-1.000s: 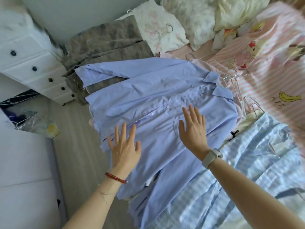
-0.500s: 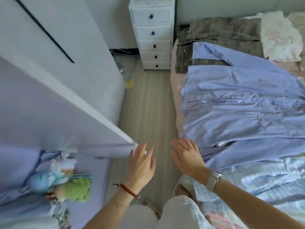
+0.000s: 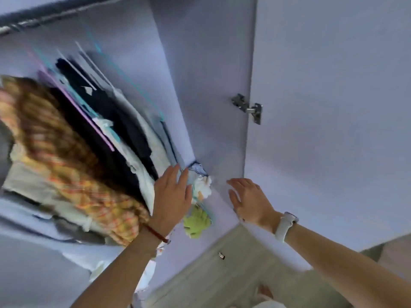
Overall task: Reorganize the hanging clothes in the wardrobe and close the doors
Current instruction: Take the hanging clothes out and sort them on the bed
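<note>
Now: hanging clothes (image 3: 93, 138) packed at frame left inside wardrobe, door (image 3: 333, 107) open at right. Left hand (image 3: 172, 196) and right hand (image 3: 249, 197) both spread, holding nothing. Fabric likely soft, light; better gripped at hangers, which are blurred.

Soft, even daylight with a cool violet cast; no glare and no hard shadows. Motion blur smears the hanging clothes (image 3: 73, 138) at left, worst on the plaid garment (image 3: 66, 165) and the hangers (image 3: 89, 103), which show as streaks. The rail (image 3: 20, 27) at top left is also blurred. The hinge (image 3: 248, 107), left hand (image 3: 172, 196) and right hand (image 3: 249, 200) are sharper. Wide-angle distortion tilts the door (image 3: 333, 107) edges and stretches both forearms toward the lower corners.
</note>
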Demonstrator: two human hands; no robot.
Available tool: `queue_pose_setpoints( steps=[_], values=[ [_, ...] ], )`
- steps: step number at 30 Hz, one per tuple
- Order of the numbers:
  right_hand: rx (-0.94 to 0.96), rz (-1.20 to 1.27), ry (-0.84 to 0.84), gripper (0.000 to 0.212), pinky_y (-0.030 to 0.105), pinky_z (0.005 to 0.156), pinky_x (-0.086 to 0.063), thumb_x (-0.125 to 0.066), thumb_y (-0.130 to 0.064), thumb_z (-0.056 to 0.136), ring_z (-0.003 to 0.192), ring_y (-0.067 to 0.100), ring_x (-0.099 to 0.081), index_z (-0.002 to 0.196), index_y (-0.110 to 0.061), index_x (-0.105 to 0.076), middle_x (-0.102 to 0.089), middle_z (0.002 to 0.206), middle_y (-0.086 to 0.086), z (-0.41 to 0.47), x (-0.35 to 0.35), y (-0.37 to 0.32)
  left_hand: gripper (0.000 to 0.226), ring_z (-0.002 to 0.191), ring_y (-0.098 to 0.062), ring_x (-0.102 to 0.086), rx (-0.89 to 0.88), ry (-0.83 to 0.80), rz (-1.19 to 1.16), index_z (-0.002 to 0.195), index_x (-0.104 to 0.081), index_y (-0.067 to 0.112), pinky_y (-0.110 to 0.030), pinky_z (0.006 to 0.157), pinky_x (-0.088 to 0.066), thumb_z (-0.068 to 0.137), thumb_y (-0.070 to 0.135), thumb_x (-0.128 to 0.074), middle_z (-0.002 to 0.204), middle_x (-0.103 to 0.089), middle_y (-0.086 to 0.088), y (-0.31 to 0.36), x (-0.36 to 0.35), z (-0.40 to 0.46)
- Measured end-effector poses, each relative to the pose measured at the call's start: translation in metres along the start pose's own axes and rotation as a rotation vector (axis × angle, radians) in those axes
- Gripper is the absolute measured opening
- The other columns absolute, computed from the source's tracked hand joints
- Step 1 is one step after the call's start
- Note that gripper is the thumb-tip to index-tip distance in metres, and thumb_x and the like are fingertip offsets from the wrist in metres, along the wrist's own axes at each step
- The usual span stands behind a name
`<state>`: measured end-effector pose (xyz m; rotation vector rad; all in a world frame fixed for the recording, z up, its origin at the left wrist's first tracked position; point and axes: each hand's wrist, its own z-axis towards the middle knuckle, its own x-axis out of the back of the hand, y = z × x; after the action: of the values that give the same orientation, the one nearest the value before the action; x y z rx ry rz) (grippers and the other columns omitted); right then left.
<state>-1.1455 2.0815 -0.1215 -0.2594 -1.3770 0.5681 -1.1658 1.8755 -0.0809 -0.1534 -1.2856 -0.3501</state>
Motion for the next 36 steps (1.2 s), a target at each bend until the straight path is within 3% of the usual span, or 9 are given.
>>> queue_pose_setpoints(
  steps=[7, 10, 13, 18, 20, 24, 27, 30, 36],
  values=[
    [0.081, 0.364, 0.118, 0.028, 0.027, 0.088, -0.036, -0.047, -0.009, 0.092, 0.105, 0.032, -0.057, 0.116, 0.000, -0.058, -0.061, 0.115, 0.020, 0.168, 0.024, -0.112, 0.038, 0.118, -0.027, -0.053, 0.060, 0.307, 0.288, 0.117, -0.061, 0.012, -0.042, 0.086, -0.043, 0.081, 0.023, -0.059, 0.125, -0.058, -0.011, -0.076, 0.090, 0.047],
    [0.042, 0.508, 0.090, 0.034, 0.033, 0.087, -0.042, -0.048, -0.011, 0.092, 0.090, 0.030, -0.057, 0.123, 0.002, -0.049, -0.059, 0.109, 0.021, 0.227, 0.028, -0.150, 0.042, 0.126, -0.028, -0.045, 0.138, 0.270, 0.325, 0.123, -0.057, 0.013, -0.049, 0.098, -0.035, 0.083, 0.026, -0.057, 0.132, -0.053, -0.011, -0.095, 0.108, 0.067],
    [0.006, 0.547, -0.006, 0.033, 0.040, 0.078, -0.047, -0.047, -0.008, 0.091, 0.078, 0.028, -0.055, 0.123, 0.001, -0.048, -0.058, 0.089, 0.012, 0.272, 0.025, -0.168, 0.047, 0.140, -0.024, -0.021, 0.213, 0.192, 0.264, 0.136, -0.042, 0.018, -0.051, 0.110, -0.011, 0.092, 0.034, -0.041, 0.147, -0.034, -0.006, -0.113, 0.110, 0.094],
    [-0.045, 0.639, -0.123, 0.013, 0.019, 0.042, -0.033, -0.046, -0.010, 0.091, 0.041, 0.006, -0.039, 0.088, -0.014, -0.058, -0.042, 0.057, -0.002, 0.314, 0.026, -0.180, 0.051, 0.143, -0.019, -0.004, 0.308, 0.088, 0.278, 0.144, -0.024, 0.030, -0.052, 0.110, 0.008, 0.095, 0.043, -0.028, 0.154, -0.018, 0.003, -0.132, 0.096, 0.128],
    [-0.051, 0.682, -0.162, 0.017, 0.015, 0.034, -0.027, -0.046, -0.012, 0.091, 0.032, 0.002, -0.035, 0.079, -0.012, -0.057, -0.039, 0.053, -0.001, 0.320, 0.030, -0.185, 0.051, 0.143, -0.023, -0.004, 0.293, 0.066, 0.325, 0.144, -0.023, 0.033, -0.055, 0.107, 0.013, 0.095, 0.045, -0.025, 0.154, -0.018, 0.003, -0.133, 0.088, 0.132],
    [0.004, 0.702, 0.023, 0.024, 0.022, 0.061, -0.039, -0.043, 0.002, 0.088, 0.068, 0.016, -0.049, 0.092, 0.002, -0.067, -0.058, 0.079, 0.004, 0.321, 0.038, -0.187, 0.049, 0.143, -0.026, -0.003, 0.274, 0.057, 0.364, 0.143, -0.023, 0.038, -0.056, 0.105, 0.016, 0.095, 0.047, -0.022, 0.154, -0.018, 0.003, -0.135, 0.081, 0.137],
    [-0.024, 0.762, 0.096, 0.027, 0.022, 0.062, -0.037, -0.040, 0.005, 0.087, 0.061, 0.011, -0.044, 0.093, 0.005, -0.066, -0.054, 0.068, -0.001, 0.320, 0.051, -0.182, 0.048, 0.143, -0.025, -0.005, 0.294, 0.069, 0.350, 0.143, -0.025, 0.037, -0.056, 0.106, 0.015, 0.096, 0.048, -0.021, 0.154, -0.021, 0.004, -0.135, 0.079, 0.139],
    [-0.050, 0.808, 0.182, 0.026, 0.018, 0.076, -0.036, -0.040, 0.004, 0.090, 0.080, 0.016, -0.049, 0.092, 0.004, -0.066, -0.057, 0.079, 0.000, 0.312, 0.061, -0.167, 0.048, 0.142, -0.024, -0.006, 0.323, 0.080, 0.344, 0.142, -0.028, 0.036, -0.056, 0.107, 0.014, 0.096, 0.047, -0.020, 0.153, -0.022, 0.004, -0.133, 0.076, 0.140],
    [-0.032, 0.773, 0.292, 0.027, 0.018, 0.071, -0.034, -0.039, 0.002, 0.091, 0.078, 0.019, -0.048, 0.087, -0.002, -0.066, -0.058, 0.084, 0.005, 0.299, 0.068, -0.164, 0.049, 0.142, -0.027, -0.005, 0.363, 0.010, 0.340, 0.142, -0.029, 0.031, -0.056, 0.109, 0.011, 0.096, 0.046, -0.022, 0.154, -0.021, 0.000, -0.132, 0.080, 0.143]
  ],
)
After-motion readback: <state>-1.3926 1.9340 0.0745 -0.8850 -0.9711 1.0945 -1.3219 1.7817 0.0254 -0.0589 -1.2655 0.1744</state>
